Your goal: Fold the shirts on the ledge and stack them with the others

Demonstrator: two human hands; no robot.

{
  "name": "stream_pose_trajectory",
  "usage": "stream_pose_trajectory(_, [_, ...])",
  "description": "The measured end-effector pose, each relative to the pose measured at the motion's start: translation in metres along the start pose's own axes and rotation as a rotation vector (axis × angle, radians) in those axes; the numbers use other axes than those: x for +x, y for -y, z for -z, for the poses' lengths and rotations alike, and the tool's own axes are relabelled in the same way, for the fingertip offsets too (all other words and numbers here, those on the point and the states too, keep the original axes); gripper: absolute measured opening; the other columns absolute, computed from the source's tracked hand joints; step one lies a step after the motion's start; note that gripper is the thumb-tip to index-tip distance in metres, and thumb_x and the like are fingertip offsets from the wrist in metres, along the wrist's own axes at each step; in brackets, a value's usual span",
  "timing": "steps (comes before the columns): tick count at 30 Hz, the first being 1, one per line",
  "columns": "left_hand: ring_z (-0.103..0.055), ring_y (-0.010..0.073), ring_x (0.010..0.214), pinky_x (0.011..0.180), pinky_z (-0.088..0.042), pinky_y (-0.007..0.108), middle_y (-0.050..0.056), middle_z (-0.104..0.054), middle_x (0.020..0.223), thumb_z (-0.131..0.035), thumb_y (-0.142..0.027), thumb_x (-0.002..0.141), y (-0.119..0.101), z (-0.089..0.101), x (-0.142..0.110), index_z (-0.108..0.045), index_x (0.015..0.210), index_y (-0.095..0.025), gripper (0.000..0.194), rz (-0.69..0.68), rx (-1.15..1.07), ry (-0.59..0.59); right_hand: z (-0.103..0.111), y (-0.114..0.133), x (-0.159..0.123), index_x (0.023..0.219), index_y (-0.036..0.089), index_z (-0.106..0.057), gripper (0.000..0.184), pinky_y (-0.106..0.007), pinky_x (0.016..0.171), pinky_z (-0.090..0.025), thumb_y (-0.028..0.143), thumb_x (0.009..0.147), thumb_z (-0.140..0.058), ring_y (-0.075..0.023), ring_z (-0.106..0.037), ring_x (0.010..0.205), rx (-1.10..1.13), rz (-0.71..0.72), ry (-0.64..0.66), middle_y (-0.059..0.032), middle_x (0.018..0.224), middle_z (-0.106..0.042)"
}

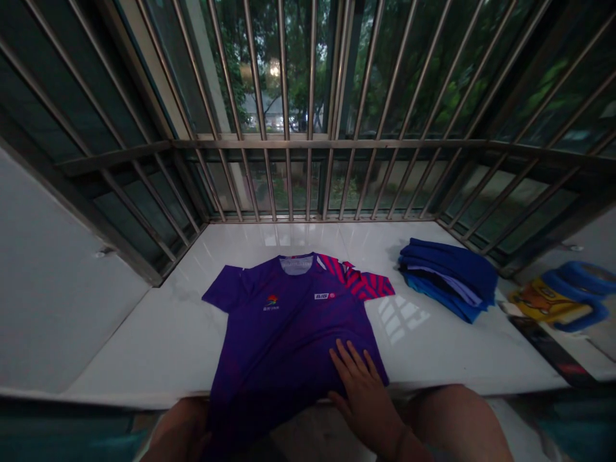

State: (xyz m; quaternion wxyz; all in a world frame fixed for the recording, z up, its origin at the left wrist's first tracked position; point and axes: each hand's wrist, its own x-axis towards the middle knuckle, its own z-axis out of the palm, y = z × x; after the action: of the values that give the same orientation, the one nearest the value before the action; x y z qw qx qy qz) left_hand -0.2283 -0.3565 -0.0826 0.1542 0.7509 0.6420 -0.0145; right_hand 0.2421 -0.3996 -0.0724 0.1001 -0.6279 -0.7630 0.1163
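Observation:
A purple short-sleeved T-shirt [283, 333] lies front side up on the white ledge, collar away from me. Its sleeve on the right has pink stripes, and small logos sit on the chest. The lower part hangs over the ledge's front edge between my knees. My right hand [360, 385] rests flat on the shirt's lower right, fingers spread. Low on the left, my left hand [190, 439] is in shadow beside the shirt's hanging edge. Its fingers are mostly hidden, so whether they grip the cloth is unclear.
A stack of folded blue clothes [447, 276] sits right of the shirt. Farther right are a yellow and blue jug with a handle [563, 292] and a dark flat object [548, 350]. Metal window bars [312, 144] enclose the white ledge [144, 346] at the back and sides.

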Motion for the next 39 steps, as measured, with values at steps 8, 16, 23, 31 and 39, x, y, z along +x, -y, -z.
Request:
stream_pose_trajectory(8, [-0.078, 0.0307, 0.117, 0.112, -0.060, 0.047, 0.013, -0.083, 0.121, -0.040, -0.050, 0.112, -0.087, 0.059, 0.098, -0.078, 0.116, -0.027, 0.044, -0.255, -0.252, -0.331, 0.071, -0.043, 0.074, 0.138, 0.018, -0.075, 0.044, -0.047, 0.116, -0.056, 0.035, 0.116, -0.041, -0.0282, -0.072, 0.127, 0.031, -0.049, -0.174, -0.0154, 0.138, -0.076])
stream_pose_trajectory(16, [-0.054, 0.0284, 0.158, 0.131, -0.044, 0.053, 0.018, -0.057, 0.169, -0.037, -0.036, 0.114, -0.105, 0.087, 0.272, -0.056, 0.163, -0.016, 0.056, -0.200, -0.107, -0.236, 0.083, -0.102, 0.211, 0.167, 0.017, -0.052, 0.058, -0.045, 0.133, -0.038, 0.034, 0.112, -0.050, -0.0231, -0.046, 0.162, -0.068, 0.067, -0.058, -0.0135, 0.174, -0.049])
stream_pose_trajectory(23, [-0.028, 0.0394, 0.171, 0.135, -0.022, 0.072, 0.019, -0.033, 0.183, -0.030, -0.054, 0.114, -0.036, 0.093, 0.297, -0.045, 0.171, -0.017, 0.070, 0.139, -0.039, -0.269, 0.076, -0.172, 0.238, 0.170, 0.019, -0.048, 0.061, -0.065, 0.131, -0.032, 0.043, 0.115, -0.040, -0.0351, -0.038, 0.165, -0.176, -0.379, -0.082, -0.0182, 0.178, -0.042])
stream_pose_trajectory(31, [-0.022, 0.0376, 0.172, 0.134, -0.024, 0.072, 0.012, -0.024, 0.187, -0.017, -0.067, 0.110, -0.007, 0.091, 0.296, -0.033, 0.178, -0.019, 0.085, 0.342, 0.035, -0.258, 0.090, -0.188, 0.208, 0.149, 0.015, -0.066, 0.056, -0.053, 0.111, -0.050, 0.053, 0.114, -0.044, -0.0387, -0.059, 0.137, -0.256, -0.481, -0.136, -0.0238, 0.152, -0.063])
stream_pose_trajectory(39, [-0.022, 0.0449, 0.171, 0.130, -0.019, 0.081, 0.018, -0.030, 0.185, -0.026, -0.066, 0.107, 0.000, 0.099, 0.306, -0.038, 0.176, -0.019, 0.084, 0.458, -0.024, -0.265, 0.119, -0.223, 0.163, 0.136, 0.015, -0.073, 0.037, -0.036, 0.099, -0.051, 0.035, 0.113, -0.053, -0.0301, -0.071, 0.119, -0.168, -0.475, -0.029, -0.0191, 0.126, -0.076])
